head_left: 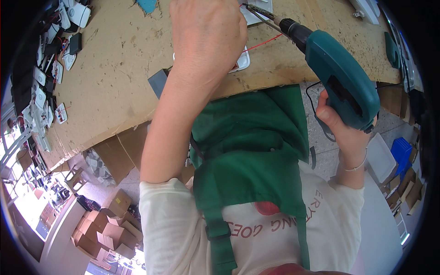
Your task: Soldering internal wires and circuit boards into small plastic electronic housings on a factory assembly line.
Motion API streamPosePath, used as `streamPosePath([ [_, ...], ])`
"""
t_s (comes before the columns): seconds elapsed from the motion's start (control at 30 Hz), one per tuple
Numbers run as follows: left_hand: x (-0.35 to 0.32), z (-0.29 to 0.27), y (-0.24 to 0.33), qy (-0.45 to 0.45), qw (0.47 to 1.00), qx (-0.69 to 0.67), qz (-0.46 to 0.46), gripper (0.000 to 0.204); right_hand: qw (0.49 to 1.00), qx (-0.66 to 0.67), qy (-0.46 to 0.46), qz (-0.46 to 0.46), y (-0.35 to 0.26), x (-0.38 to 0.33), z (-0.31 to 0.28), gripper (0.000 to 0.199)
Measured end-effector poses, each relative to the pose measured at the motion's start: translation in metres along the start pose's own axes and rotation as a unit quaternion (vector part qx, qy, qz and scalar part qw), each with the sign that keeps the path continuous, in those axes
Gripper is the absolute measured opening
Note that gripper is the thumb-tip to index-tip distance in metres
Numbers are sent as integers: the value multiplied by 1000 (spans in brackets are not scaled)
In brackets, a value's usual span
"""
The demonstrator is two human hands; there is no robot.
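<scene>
My right hand (339, 117) is wrapped round the handle of a teal soldering gun (343, 82) with a black collar and a thin metal tip. The tip points up and left, close to the knuckles of my left hand (208, 36). That hand is closed above the table, its back toward me and its fingertips hidden. Under it lies a white plastic casing (245, 59), mostly covered by my wrist. A thin red wire (263, 42) runs out to the right from beside it. Another white piece (263, 13) lies beneath the tip.
The brown cardboard-covered table (114, 87) has a grey block (159, 82) near its front edge. White and black device parts (41, 91) crowd the left side. A white plug-like part (366, 11) lies at far right. Cardboard boxes (110, 229) and a blue bin (402, 153) stand below.
</scene>
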State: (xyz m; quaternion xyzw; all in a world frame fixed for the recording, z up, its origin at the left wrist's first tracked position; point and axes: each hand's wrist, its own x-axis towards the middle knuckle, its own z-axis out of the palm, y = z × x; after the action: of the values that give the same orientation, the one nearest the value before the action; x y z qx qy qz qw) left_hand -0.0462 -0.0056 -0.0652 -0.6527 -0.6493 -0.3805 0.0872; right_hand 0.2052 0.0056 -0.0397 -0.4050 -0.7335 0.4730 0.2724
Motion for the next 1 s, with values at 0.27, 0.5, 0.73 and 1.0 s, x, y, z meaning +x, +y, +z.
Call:
streamPosePath([
  [0.27,0,-1,2,-6,1000,8,-5,7,997,-46,-55,6,1,-3,-3,54],
  [0.5,1,-1,2,-18,1000,6,-19,7,999,50,-5,-1,-1,-1,5,31],
  [0.73,2,-1,3,-18,1000,12,-20,6,999,28,-17,6,-2,2,1,28],
  [1.0,2,-1,2,-21,1000,9,-18,6,999,43,-14,-16,2,-1,0,32],
])
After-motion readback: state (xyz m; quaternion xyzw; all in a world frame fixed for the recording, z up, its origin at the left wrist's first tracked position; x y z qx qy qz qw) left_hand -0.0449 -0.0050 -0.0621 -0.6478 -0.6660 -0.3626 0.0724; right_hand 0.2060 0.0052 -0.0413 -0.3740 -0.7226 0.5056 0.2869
